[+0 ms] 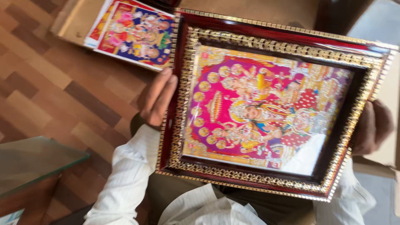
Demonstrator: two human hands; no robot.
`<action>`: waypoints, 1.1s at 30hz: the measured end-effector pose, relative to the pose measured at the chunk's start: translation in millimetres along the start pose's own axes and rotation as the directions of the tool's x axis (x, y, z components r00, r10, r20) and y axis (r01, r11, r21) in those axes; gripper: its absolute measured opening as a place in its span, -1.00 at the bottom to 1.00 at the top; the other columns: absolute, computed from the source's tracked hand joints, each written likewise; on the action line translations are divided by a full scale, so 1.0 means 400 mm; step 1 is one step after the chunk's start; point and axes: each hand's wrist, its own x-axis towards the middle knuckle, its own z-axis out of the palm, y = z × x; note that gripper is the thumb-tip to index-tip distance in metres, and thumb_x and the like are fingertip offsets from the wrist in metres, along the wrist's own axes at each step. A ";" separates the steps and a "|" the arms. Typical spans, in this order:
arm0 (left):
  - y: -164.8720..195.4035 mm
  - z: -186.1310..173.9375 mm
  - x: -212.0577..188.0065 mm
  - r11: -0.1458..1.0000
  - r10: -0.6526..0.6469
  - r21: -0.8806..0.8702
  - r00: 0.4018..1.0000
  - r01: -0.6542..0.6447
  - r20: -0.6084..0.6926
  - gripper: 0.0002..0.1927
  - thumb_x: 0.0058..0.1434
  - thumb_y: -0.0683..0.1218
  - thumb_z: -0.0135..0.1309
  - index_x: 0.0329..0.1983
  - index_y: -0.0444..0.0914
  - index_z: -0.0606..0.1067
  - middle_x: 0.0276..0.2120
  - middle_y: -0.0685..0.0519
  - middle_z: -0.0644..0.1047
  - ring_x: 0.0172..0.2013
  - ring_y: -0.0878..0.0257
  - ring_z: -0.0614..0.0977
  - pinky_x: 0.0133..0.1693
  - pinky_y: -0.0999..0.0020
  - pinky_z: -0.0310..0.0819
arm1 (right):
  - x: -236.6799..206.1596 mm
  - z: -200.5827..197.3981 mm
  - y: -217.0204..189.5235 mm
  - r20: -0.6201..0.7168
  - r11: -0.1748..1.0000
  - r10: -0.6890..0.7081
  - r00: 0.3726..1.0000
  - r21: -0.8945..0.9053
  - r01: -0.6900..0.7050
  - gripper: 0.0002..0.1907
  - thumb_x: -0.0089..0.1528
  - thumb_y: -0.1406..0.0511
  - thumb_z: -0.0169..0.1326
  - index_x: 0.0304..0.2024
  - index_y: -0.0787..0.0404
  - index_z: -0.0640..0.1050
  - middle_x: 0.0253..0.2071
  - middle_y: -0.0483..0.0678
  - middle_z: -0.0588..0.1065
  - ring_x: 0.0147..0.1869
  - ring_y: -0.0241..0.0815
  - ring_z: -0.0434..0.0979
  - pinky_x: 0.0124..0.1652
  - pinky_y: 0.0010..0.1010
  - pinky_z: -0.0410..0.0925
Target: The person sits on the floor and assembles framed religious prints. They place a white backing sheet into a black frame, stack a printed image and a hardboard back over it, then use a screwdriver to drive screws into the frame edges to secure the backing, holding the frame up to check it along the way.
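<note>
I hold a framed picture point(271, 110) in front of me with both hands. Its frame is dark red wood with a gold patterned inner border, and the print inside is a bright pink and gold figure scene behind glass. My left hand point(157, 99) grips the frame's left edge, fingers lying along the side. On the right edge, my right hand point(372, 127) clasps the frame, partly hidden behind it. White striped sleeves cover both my arms.
A stack of colourful prints point(135, 31) lies on a board at the top left. A sheet of glass point(33, 160) rests on a wooden piece at the lower left. Wood-pattern floor point(62, 91) lies beneath.
</note>
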 end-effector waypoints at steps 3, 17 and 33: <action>0.014 0.013 0.008 0.999 0.032 -0.002 0.998 -0.032 -0.046 -0.63 0.42 -0.22 0.13 0.26 -0.42 0.45 0.25 -0.27 0.45 0.19 -0.10 0.60 0.23 0.09 0.54 | 0.006 -0.003 -0.005 0.000 1.000 0.004 1.000 -0.002 -0.004 -0.72 0.40 0.36 0.26 0.15 0.33 0.63 0.12 0.18 0.52 0.24 0.07 0.57 0.24 -0.15 0.49; -0.013 0.093 0.034 0.963 0.260 0.144 0.927 -0.228 -0.270 -0.66 0.51 -0.11 0.02 0.08 -0.54 0.50 0.04 -0.37 0.55 0.06 -0.16 0.65 0.07 0.04 0.69 | -0.054 -0.022 -0.049 0.008 0.980 0.189 0.982 0.055 -0.189 -0.70 0.41 0.28 0.22 0.13 0.32 0.62 0.20 0.22 0.49 0.27 0.10 0.58 0.23 -0.14 0.51; -0.119 0.239 0.043 0.625 -0.607 -0.501 0.776 0.598 0.170 -0.74 0.25 -0.07 0.28 -0.29 -0.36 0.50 -0.44 0.20 0.51 -0.40 0.46 0.39 -0.33 0.45 0.34 | 0.053 0.151 -0.004 0.679 0.399 0.549 0.487 0.299 -0.867 -0.75 0.23 0.37 0.32 -0.12 0.42 0.62 -0.23 -0.05 0.60 -0.19 -0.34 0.54 -0.17 -0.46 0.41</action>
